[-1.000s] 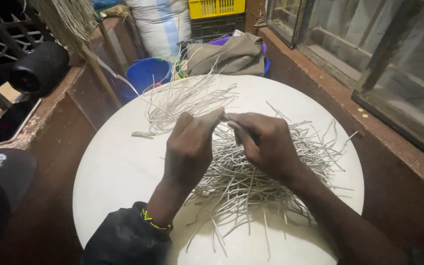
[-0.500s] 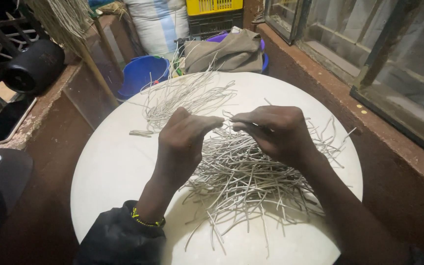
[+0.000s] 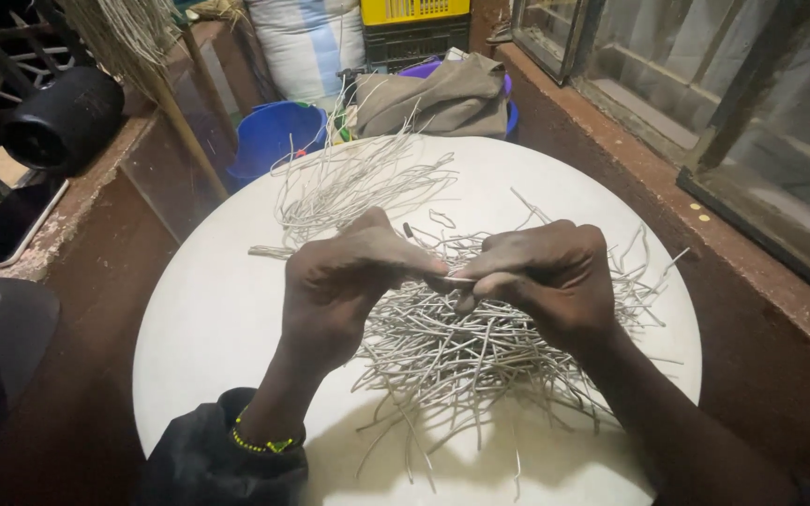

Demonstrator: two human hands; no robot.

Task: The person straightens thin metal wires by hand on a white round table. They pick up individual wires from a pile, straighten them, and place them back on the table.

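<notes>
both hands meet over the round white surface (image 3: pixel 208 328), left hand (image 3: pixel 344 286) and right hand (image 3: pixel 546 276) each pinching an end of one thin grey strand (image 3: pixel 458 280). it bridges the fingers, just above the loose grey pile (image 3: pixel 461 351).

Wire pile (image 3: pixel 480 347) on table (image 3: pixel 208 328); bucket (image 3: pixel 278 136) behind, perhaps floor-standing

a thin, pale grey wire piece (image 3: pixel 455 279) runs level between the fingertips of the left hand (image 3: pixel 344 281) and the right hand (image 3: pixel 546 276), pinched at both ends above a tangled heap of like wire pieces (image 3: pixel 480 351) spread on the round white table (image 3: pixel 208 319).
</notes>
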